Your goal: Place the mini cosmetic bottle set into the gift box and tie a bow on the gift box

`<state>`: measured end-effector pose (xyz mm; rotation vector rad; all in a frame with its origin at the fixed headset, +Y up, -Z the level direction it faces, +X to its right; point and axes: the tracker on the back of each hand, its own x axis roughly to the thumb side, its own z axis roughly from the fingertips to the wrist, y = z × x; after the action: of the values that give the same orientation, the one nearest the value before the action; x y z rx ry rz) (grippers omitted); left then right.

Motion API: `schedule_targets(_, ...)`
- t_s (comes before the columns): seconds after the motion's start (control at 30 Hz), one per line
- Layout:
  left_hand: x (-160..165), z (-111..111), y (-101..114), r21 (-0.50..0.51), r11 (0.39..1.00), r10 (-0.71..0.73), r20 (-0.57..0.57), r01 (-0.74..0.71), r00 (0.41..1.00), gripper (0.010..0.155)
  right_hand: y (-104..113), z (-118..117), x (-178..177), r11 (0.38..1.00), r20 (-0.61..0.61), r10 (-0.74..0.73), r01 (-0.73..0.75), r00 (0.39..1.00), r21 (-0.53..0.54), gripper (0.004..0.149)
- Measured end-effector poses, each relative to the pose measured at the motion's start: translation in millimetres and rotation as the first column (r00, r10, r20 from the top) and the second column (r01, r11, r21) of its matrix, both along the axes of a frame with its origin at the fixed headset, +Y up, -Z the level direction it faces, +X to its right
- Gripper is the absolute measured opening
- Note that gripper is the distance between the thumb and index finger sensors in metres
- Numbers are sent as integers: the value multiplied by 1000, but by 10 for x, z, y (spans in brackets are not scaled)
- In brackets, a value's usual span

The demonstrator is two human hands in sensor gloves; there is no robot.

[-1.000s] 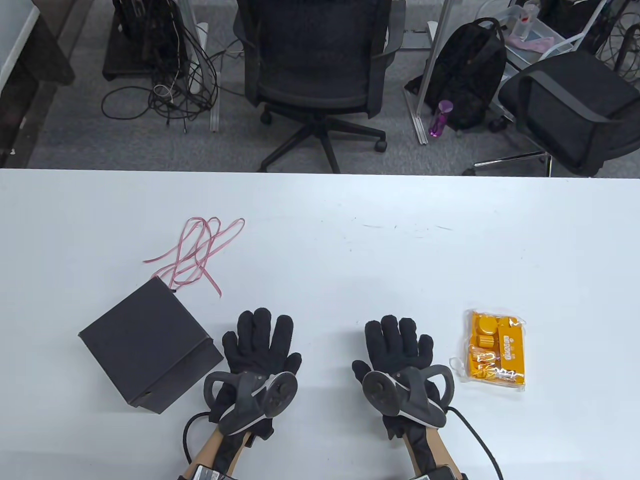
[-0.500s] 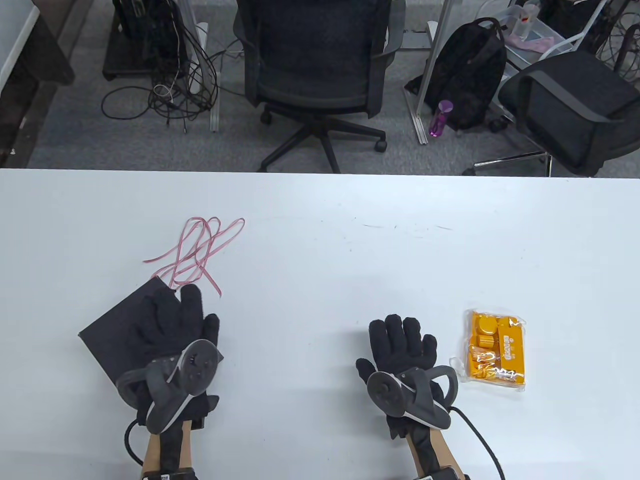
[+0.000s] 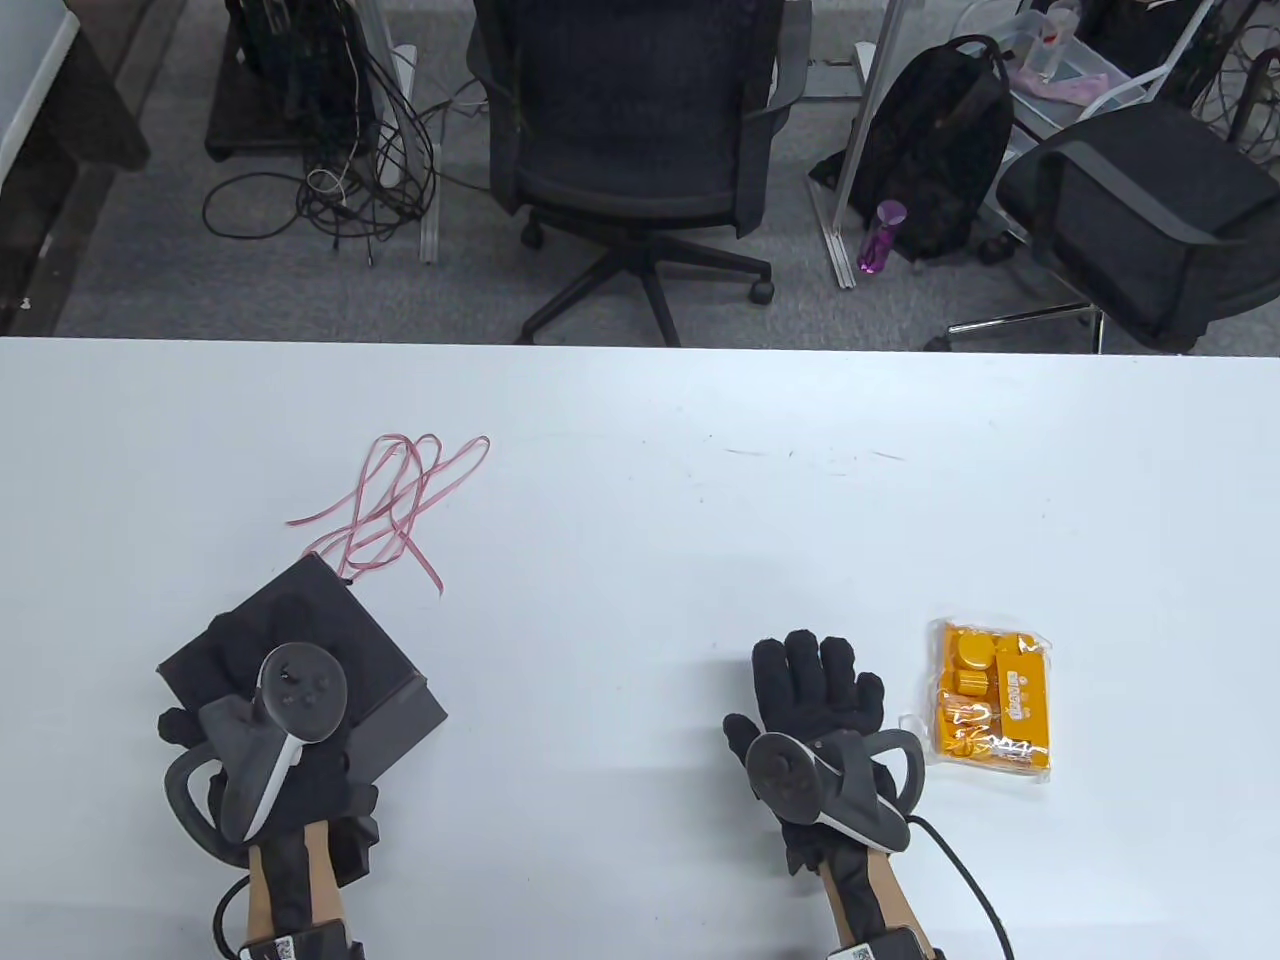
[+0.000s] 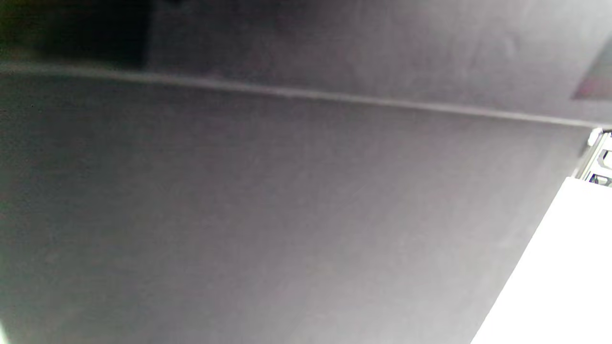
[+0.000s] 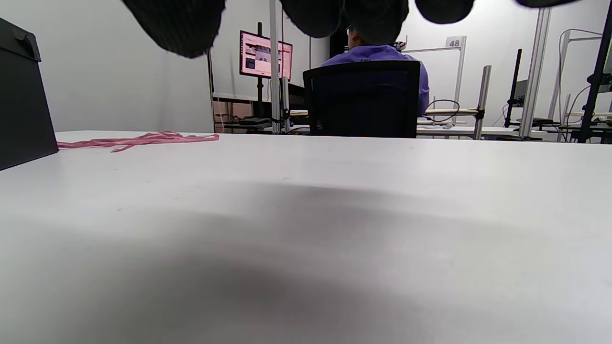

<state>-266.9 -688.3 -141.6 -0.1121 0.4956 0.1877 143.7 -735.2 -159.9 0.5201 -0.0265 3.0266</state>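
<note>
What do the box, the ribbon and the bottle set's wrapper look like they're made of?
Gift box: matte black, likely rigid card, with crisp edges and no shine. Ribbon: thin flat pink strip, limp loops; fabric or plastic unclear. Bottle set: glossy orange plastic pieces inside a clear crinkled film wrapper showing glare.

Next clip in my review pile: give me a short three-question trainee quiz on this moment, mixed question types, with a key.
1. True or false: the mini cosmetic bottle set is already inside the gift box.
2. Multiple choice: where is the left hand?
A. flat on bare table
B. over the gift box
C. on the pink ribbon
3. Fill in: the right hand lies flat on the white ____, beside the bottle set.

Key:
1. False; the set lies in its clear wrapper on the table, off to the right.
2. B
3. table
</note>
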Motion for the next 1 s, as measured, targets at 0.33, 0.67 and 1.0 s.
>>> schedule_targets(0.33,185,-28,31,-97,995,16,74,-9,997,70,-46,-41,67,1000,36,6,-5,999,-23,77)
schedule_targets(0.67,789,-58,54,-111,994,24,303,10,953,71,-87,-76,121,999,66,9,-6,998,-45,76)
schedule_targets(1.0,1843,77,81,-87,995,22,632,43,775,71,-87,-89,160,999,81,-12,16,997,-50,76)
